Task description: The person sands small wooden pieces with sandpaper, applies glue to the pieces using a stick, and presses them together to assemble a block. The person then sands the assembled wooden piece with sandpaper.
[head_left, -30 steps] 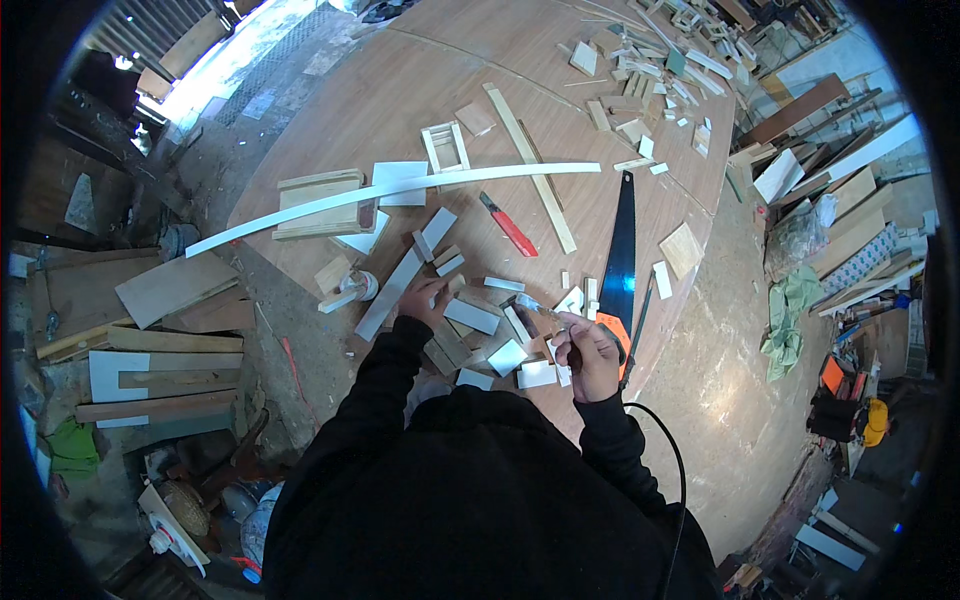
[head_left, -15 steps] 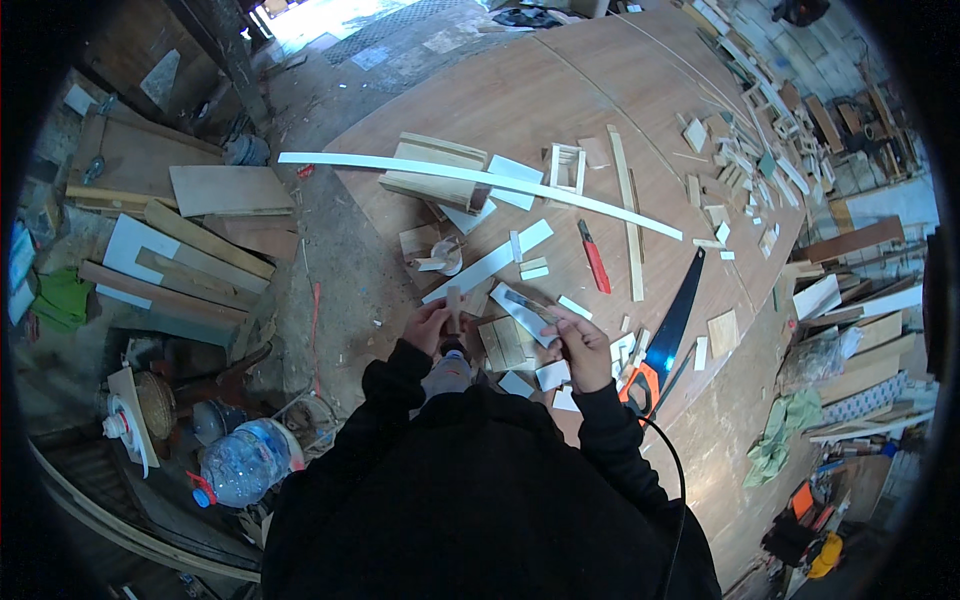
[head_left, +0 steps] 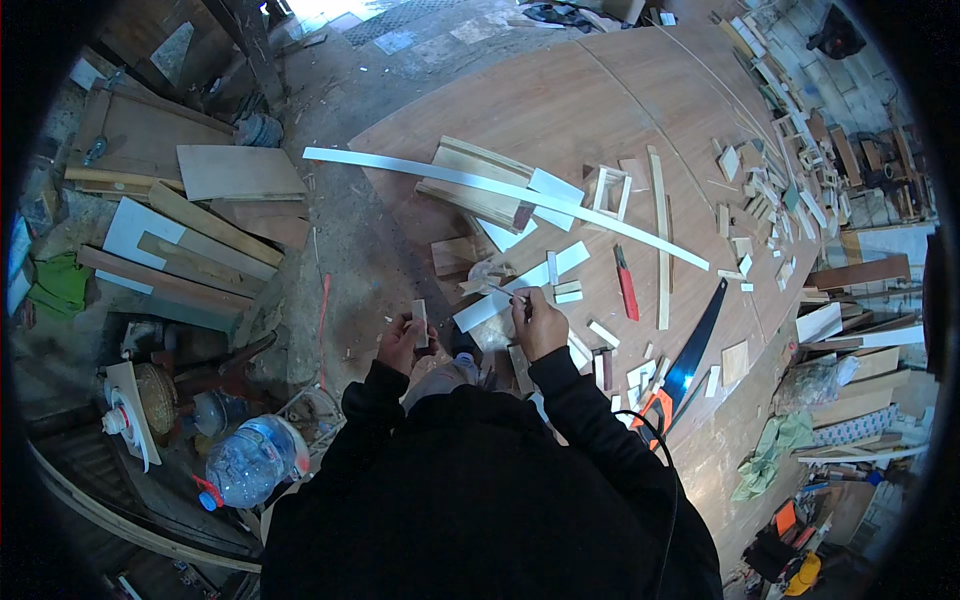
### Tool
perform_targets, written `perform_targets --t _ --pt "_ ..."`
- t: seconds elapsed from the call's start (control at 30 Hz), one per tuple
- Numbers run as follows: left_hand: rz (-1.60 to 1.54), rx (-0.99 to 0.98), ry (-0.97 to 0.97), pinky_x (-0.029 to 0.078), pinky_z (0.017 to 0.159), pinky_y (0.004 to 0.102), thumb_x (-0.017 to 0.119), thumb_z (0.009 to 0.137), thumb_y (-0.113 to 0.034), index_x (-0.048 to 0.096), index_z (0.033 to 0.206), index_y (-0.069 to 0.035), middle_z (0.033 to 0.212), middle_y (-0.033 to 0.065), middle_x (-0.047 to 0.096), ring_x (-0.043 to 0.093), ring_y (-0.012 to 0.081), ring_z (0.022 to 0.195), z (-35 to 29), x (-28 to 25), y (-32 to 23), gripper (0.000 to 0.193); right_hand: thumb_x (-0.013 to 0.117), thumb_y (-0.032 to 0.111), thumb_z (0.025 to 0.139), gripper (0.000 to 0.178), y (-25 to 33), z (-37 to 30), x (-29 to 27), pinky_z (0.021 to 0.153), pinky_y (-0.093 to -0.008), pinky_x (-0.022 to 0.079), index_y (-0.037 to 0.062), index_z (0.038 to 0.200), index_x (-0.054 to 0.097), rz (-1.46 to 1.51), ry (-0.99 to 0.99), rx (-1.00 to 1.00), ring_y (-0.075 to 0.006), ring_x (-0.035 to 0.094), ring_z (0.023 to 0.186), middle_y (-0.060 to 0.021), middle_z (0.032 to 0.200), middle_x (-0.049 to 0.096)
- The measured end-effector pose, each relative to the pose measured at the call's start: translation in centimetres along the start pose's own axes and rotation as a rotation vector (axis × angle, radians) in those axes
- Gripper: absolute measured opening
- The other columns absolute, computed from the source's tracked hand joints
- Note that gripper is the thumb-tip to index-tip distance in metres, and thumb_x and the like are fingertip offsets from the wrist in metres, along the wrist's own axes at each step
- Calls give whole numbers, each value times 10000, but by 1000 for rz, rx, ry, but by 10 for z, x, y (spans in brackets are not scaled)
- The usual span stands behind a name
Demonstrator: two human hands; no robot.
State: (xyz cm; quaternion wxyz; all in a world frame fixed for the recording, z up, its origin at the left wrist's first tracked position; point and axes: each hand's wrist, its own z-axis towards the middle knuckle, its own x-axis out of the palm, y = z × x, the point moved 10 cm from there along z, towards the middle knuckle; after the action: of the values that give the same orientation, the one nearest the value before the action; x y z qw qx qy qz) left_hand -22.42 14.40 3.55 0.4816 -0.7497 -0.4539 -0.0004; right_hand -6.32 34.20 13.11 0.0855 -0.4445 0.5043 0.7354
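My left hand is closed around a small flat wooden block, held upright off the table's near left edge. Over the tabletop, my right hand pinches a thin stick-like tool; its exact kind is too small to tell. The tool's far end points left at a small clear plastic container; whether it touches the inside I cannot tell. Under that hand lies a long white strip with small white blocks beside it. My right sleeve hides part of the pieces at the near edge.
A long white lath lies across a wooden box channel. A red utility knife and an orange-handled handsaw rest to the right. Offcuts crowd the table's far right. A large water bottle stands at lower left.
My right hand has moved left and away from me, bringing the tool to the clear container. My left hand has shifted slightly left and nearer with the block. The whole view has shifted a little.
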Motion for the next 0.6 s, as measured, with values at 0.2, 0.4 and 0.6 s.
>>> perform_targets --t 0.2,0.4,0.6 --pt "160 -12 10 492 611 277 497 955 -247 477 1072 -57 882 105 633 608 162 721 19 -13 -22 224 629 207 829 104 2 10 32 478 -401 475 130 892 600 -90 -80 -69 -301 607 537 -109 641 617" --pt "214 -5 15 482 602 275 490 958 -270 482 1084 -83 890 89 633 601 144 727 38 -31 -34 226 653 219 816 118 11 17 54 484 -350 485 164 918 673 -216 -56 -148 -258 628 553 -77 727 662" --pt "194 12 55 497 622 289 484 960 -270 483 1098 -82 934 107 643 616 159 772 43 -25 -48 233 662 276 805 144 6 25 66 477 -354 486 205 927 693 -303 -4 -82 -251 632 555 -66 714 669"
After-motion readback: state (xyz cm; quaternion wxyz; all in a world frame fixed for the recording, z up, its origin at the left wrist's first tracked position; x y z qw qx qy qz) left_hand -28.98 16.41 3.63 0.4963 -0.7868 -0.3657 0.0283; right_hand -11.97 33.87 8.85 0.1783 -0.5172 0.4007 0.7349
